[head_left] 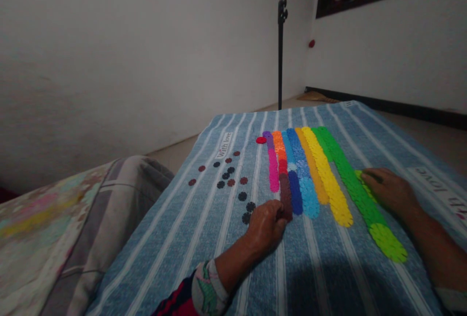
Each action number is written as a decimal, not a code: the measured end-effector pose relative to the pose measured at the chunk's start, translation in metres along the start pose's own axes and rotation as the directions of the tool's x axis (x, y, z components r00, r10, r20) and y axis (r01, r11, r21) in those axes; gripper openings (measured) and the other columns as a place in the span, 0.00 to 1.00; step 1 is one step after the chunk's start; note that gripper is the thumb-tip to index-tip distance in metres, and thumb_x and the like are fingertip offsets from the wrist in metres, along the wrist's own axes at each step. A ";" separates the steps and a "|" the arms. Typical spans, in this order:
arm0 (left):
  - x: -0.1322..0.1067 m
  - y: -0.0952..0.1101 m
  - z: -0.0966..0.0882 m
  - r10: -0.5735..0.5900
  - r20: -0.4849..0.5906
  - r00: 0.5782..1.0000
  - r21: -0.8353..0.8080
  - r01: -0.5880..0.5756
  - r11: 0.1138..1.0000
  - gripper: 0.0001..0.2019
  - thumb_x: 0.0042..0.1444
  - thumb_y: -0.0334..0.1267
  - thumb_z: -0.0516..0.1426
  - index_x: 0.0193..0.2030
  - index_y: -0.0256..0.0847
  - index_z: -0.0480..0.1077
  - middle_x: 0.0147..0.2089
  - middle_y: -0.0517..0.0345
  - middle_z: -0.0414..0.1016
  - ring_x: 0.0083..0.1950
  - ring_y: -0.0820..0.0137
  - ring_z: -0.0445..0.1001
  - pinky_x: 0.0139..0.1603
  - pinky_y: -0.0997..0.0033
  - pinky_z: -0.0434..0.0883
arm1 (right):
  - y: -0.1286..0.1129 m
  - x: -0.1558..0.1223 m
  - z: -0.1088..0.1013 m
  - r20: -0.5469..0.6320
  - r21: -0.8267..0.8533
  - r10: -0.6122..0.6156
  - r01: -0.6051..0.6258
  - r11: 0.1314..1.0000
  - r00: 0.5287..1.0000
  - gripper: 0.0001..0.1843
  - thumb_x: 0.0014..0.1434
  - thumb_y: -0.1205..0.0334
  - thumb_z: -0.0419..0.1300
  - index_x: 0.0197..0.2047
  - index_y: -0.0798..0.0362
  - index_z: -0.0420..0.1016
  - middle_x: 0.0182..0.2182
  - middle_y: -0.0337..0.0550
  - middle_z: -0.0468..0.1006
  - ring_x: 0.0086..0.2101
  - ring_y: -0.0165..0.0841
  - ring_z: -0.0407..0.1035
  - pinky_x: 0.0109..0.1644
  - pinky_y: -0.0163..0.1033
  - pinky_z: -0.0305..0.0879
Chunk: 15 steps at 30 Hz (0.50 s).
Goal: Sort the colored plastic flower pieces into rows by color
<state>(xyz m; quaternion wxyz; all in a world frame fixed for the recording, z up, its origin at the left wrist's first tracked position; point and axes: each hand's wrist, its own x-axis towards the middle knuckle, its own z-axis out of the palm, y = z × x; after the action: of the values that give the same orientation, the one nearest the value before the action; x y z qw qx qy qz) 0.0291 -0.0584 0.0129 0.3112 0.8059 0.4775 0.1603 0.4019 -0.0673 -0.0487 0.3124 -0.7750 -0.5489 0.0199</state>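
Note:
My left hand [267, 222] is closed, its fingertips at the near end of a row of brown notched discs [285, 192]. Whatever is pinched there is hidden by the fingers. On the other side, my right hand [390, 190] has its fingers curled over a short strip of light green discs [367, 185], beside the long green row [350, 179]. More light green discs [388, 243] extend that row toward me. Between the hands lie overlapping rows of yellow discs [330, 184], light blue discs [310, 199], dark blue discs [295, 193] and pink discs [273, 172].
Loose black discs [242, 196] and brown discs [202, 168] are scattered left of the rows. One red disc [261, 140] lies at the far end. A striped blue cloth [175, 252] covers the surface. Behind it stands a black pole [280, 58]; bedding [120, 199] is at left.

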 end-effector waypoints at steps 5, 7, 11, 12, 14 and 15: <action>0.000 -0.001 0.000 0.028 -0.029 0.999 0.042 -0.027 0.999 0.02 0.48 0.30 0.55 0.29 0.40 0.66 0.28 0.63 0.68 0.31 0.73 0.65 0.33 0.72 0.58 | -0.001 0.000 -0.001 0.012 0.002 -0.003 0.003 1.000 1.000 0.25 0.57 0.44 0.49 0.39 0.53 0.80 0.43 0.51 0.80 0.44 0.46 0.73 0.50 0.50 0.68; 0.000 0.000 -0.001 0.018 -0.018 1.000 0.062 -0.016 0.998 0.02 0.49 0.30 0.55 0.29 0.40 0.67 0.28 0.63 0.68 0.31 0.73 0.66 0.33 0.72 0.58 | -0.001 0.000 -0.001 0.006 0.006 0.001 -0.001 1.000 1.000 0.25 0.57 0.44 0.49 0.39 0.52 0.79 0.43 0.52 0.80 0.45 0.47 0.73 0.50 0.51 0.68; -0.001 0.000 0.000 0.005 -0.004 1.000 0.070 -0.005 0.998 0.01 0.49 0.31 0.56 0.29 0.40 0.67 0.28 0.62 0.68 0.31 0.73 0.66 0.33 0.72 0.58 | 0.000 -0.001 0.000 0.001 0.014 -0.004 0.004 1.000 1.000 0.23 0.57 0.44 0.49 0.38 0.50 0.79 0.43 0.51 0.80 0.45 0.47 0.73 0.50 0.52 0.67; -0.001 0.000 0.000 0.009 -0.007 1.000 0.068 -0.009 0.998 0.01 0.49 0.32 0.57 0.30 0.40 0.68 0.29 0.62 0.68 0.31 0.73 0.66 0.34 0.72 0.59 | 0.000 -0.001 0.000 0.005 0.014 -0.005 0.005 1.000 1.000 0.23 0.57 0.44 0.49 0.38 0.50 0.78 0.43 0.51 0.80 0.45 0.47 0.73 0.50 0.52 0.67; -0.001 -0.002 0.002 0.007 -0.016 1.000 0.076 -0.006 0.997 0.03 0.48 0.34 0.59 0.32 0.40 0.69 0.30 0.62 0.69 0.32 0.73 0.67 0.34 0.72 0.59 | 0.000 -0.001 0.000 0.011 0.011 0.002 -0.002 1.000 1.000 0.24 0.57 0.44 0.49 0.39 0.50 0.79 0.44 0.51 0.79 0.45 0.46 0.73 0.50 0.51 0.67; -0.002 -0.002 0.002 0.004 -0.017 1.000 0.089 -0.002 0.996 0.04 0.48 0.35 0.59 0.32 0.40 0.69 0.31 0.62 0.70 0.32 0.72 0.67 0.34 0.72 0.59 | 0.000 -0.001 0.000 0.011 0.009 0.008 -0.008 1.000 1.000 0.24 0.57 0.44 0.49 0.39 0.51 0.79 0.44 0.51 0.79 0.45 0.46 0.73 0.50 0.51 0.68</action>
<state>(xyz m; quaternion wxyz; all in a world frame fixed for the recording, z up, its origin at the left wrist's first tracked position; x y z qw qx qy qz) 0.0281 -0.0599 0.0098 0.2706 0.8183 0.4856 0.1462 0.4016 -0.0677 -0.0487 0.3127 -0.7758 -0.5474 0.0278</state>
